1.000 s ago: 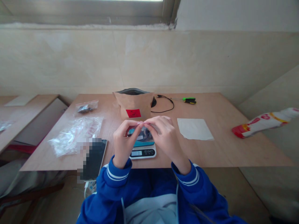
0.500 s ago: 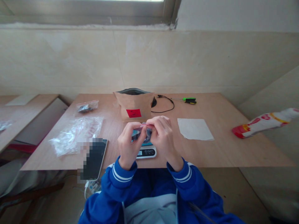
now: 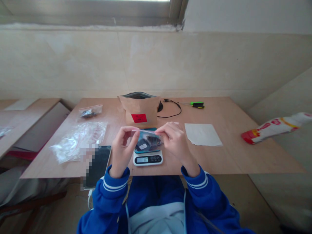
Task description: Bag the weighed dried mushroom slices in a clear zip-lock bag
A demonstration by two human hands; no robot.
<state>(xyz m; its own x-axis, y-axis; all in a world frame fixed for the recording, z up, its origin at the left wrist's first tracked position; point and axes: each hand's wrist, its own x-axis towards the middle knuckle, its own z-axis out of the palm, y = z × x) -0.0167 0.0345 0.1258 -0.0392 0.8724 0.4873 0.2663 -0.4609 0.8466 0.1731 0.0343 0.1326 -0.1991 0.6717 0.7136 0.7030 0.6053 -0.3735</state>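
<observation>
Between my hands a small clear zip bag (image 3: 148,141) with dark parts and a white label inside is stretched by its top edge. My left hand (image 3: 124,146) pinches the bag's left upper corner between thumb and fingers. At the right upper corner, my right hand (image 3: 173,139) pinches it too. Under the bag lies a small white digital scale (image 3: 148,159) with a blue platform, its display lit; the bag hides most of the platform. I cannot tell whether the bag touches it.
A brown paper pouch (image 3: 151,110) with a red label stands open behind the scale. Left are a bag of small parts (image 3: 90,112), clear plastic bags (image 3: 78,138) and a phone (image 3: 102,167). Right are a black cable (image 3: 180,109), screwdrivers (image 3: 198,104), white paper (image 3: 203,135) and a bottle (image 3: 273,128).
My hands have moved apart, the left one leftward, pulling the bag's top edge straight. The bag's contents and the scale's display now show more fully.
</observation>
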